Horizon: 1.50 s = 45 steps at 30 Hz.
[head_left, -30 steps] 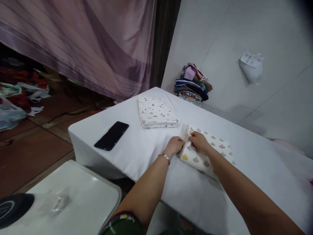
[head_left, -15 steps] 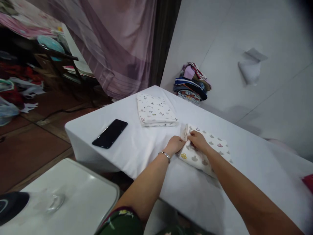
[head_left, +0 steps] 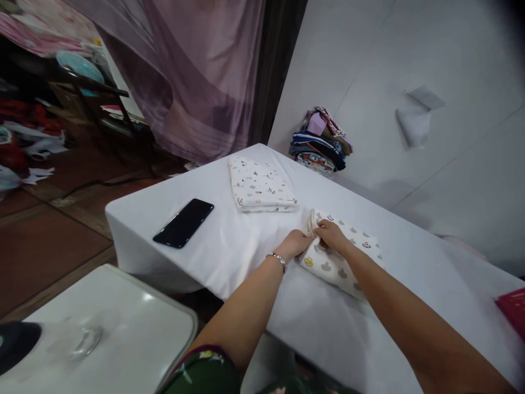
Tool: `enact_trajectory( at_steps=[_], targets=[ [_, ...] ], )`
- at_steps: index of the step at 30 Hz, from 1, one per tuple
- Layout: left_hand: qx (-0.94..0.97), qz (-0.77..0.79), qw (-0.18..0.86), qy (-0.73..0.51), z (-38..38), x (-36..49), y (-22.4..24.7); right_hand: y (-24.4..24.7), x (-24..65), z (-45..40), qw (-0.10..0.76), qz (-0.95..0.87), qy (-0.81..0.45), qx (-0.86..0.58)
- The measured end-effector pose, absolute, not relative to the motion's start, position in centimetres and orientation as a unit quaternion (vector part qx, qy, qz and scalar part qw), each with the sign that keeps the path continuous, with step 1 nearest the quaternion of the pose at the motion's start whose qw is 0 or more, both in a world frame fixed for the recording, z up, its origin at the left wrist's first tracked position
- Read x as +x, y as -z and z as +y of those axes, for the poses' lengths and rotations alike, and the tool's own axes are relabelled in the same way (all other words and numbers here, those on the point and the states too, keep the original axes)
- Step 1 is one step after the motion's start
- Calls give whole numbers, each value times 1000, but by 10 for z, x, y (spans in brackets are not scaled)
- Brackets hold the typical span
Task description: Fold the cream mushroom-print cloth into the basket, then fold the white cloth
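Note:
A folded white cloth with grey and yellow prints [head_left: 342,272] lies on the white-covered table [head_left: 414,290]. My left hand [head_left: 296,244], with a bracelet at its wrist, pinches the cloth's near left edge. Right beside it, my right hand [head_left: 331,235] grips the same edge from above, where the layers bunch up. The fingertips of both hands are partly hidden in the fabric. Farther back lies a second folded white cloth with small prints [head_left: 262,183], apart from both hands.
A black phone [head_left: 184,223] lies near the table's left edge. Folded clothes are stacked [head_left: 318,141] at the far side by the wall. A pale glossy surface [head_left: 135,323] stands at lower left, and a purple curtain [head_left: 205,76] hangs behind. Something red [head_left: 513,309] shows at the right edge.
Both hands stay on the cloth's left edge, with only a slight shift of the fingers. The whole view has moved a little.

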<state>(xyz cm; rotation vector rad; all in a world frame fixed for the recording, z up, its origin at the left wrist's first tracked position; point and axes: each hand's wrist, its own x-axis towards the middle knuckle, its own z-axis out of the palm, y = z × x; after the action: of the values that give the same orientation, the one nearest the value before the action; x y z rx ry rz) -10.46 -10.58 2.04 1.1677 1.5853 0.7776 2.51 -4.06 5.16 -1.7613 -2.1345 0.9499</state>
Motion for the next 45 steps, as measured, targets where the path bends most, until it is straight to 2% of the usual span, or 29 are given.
enact_trajectory(
  at_steps=[5,14,23,30,34,40,45],
  targets=[
    [497,648,491,-303,-108,-104,-24,-49,29,-42,125,-721,-334,-594],
    [524,684,425,-277,-107,-100,-24,-52,24,-43,95,-719,-325,-607],
    [593,693,279,-302,-119,-92,-28,-58,15,-42,23,-722,-291,-627],
    [536,655,421,-326,-109,-96,-20,-55,15,-36,12,-712,-294,-637],
    [527,676,406,-316,-108,-100,-20,-54,18,-38,26,-706,-313,-634],
    [523,743,297,-293,-114,-100,-24,-50,21,-42,37,-712,-304,-632],
    [536,751,277,-268,-114,-97,-21,-48,27,-45,68,-725,-319,-606]
  ],
)
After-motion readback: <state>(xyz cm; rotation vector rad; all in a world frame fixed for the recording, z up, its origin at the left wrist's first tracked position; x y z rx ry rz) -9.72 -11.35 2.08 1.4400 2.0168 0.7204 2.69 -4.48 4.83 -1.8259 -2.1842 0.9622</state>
